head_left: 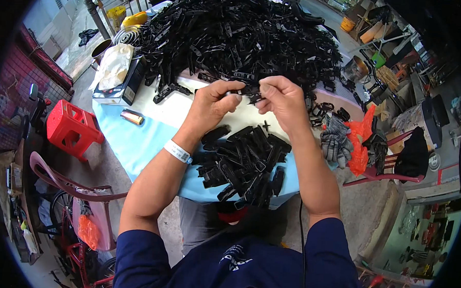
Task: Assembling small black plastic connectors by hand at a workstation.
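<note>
Seems far from finished, if the great mound of black parts [235,33] along the far edge of the tabletop [159,119] counts as waiting. Spills from there toward the middle in loose pieces, and reaches nearly across from the far left corner to the far right. At the near edge, directly before the body, a much smaller pile of black parts [242,165], tumbled together at many angles; looks like the portion dealt with so far, though impossible to confirm from how it lies. Could equally be a batch drawn aside for handling. Either way, appears to have most of the stock in the far mound.

Works between the two, over the middle of the tabletop. Left hand [215,103]: curled, with thumb and forefinger drawn close, apparently about something small. Right hand [284,101]: bent inward, with thumb and forefinger nearly meeting, tips facing the other hand. Cannot tell whether either pinches a part, with dark pieces just behind and between.

Toward the left edge, a dark box [127,90] under a pale packet [115,67]; by the right edge, grey gloves [336,142] beside an orange bag [362,139].
</note>
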